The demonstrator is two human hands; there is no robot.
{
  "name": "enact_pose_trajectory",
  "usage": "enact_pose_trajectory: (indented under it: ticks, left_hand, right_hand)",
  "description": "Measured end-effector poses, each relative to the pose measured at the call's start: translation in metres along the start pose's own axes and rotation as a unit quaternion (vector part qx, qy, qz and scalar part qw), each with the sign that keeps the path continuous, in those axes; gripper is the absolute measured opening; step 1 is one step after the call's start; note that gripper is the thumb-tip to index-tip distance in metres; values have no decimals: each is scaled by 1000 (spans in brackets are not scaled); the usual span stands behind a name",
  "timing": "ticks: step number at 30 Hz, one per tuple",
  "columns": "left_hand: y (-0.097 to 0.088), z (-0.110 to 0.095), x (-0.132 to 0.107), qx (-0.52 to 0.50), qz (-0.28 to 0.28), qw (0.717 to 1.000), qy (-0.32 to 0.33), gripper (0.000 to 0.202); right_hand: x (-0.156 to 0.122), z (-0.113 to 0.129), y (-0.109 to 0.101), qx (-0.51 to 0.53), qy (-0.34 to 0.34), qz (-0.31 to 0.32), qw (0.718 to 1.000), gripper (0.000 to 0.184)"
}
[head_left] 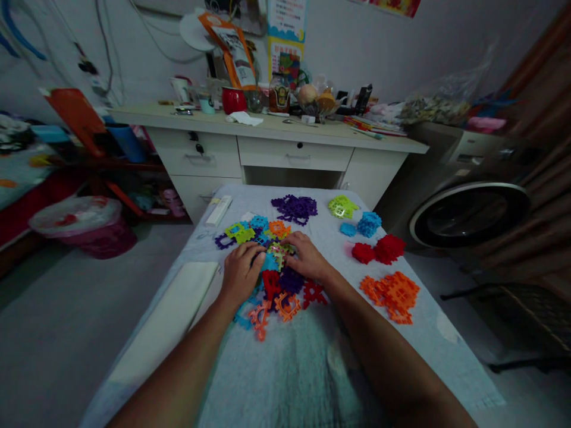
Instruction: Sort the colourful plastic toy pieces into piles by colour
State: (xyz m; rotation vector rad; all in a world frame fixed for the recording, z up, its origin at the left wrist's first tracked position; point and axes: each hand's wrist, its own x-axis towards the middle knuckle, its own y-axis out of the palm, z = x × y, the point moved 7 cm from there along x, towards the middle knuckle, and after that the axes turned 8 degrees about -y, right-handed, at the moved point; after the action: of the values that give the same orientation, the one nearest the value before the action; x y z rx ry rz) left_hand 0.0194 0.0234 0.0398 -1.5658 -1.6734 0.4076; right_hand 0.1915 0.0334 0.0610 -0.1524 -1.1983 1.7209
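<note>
A mixed heap of flat plastic building tiles (272, 279) in several colours lies in the middle of a cloth-covered table (285, 368). Both hands rest on the heap. My left hand (241, 272) has its fingers curled down onto the tiles near a green and pink piece (279, 252). My right hand (307, 257) touches the same piece from the right, fingers bent over it. Sorted piles lie apart: purple tiles (295, 208), green tiles (342, 206), blue tiles (366, 224), red tiles (380, 249) and orange tiles (392, 295).
A white desk (276, 151) crowded with cups, jars and papers stands behind the table. A washing machine (468, 208) is at the right. A pink bin (84, 226) sits on the floor at left. A white strip (167, 318) lies along the table's left edge.
</note>
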Motion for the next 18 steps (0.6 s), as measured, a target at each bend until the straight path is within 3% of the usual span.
enact_pose_trajectory:
  ticks: [3, 8, 11, 18]
  left_hand:
    - [-6, 3, 1, -2, -24, 999, -22, 42]
    - [-17, 15, -1, 87, -71, 988, -104, 43]
    - [-14, 20, -4, 112, -57, 983, -133, 46]
    - [2, 6, -5, 41, -13, 998, -41, 41]
  right_hand:
    - [1, 9, 8, -8, -23, 21, 999, 38]
    - [1, 4, 13, -26, 11, 12, 1000, 19]
    - [0, 2, 9, -21, 28, -1, 999, 11]
    - [-2, 3, 6, -6, 67, 6, 998, 15]
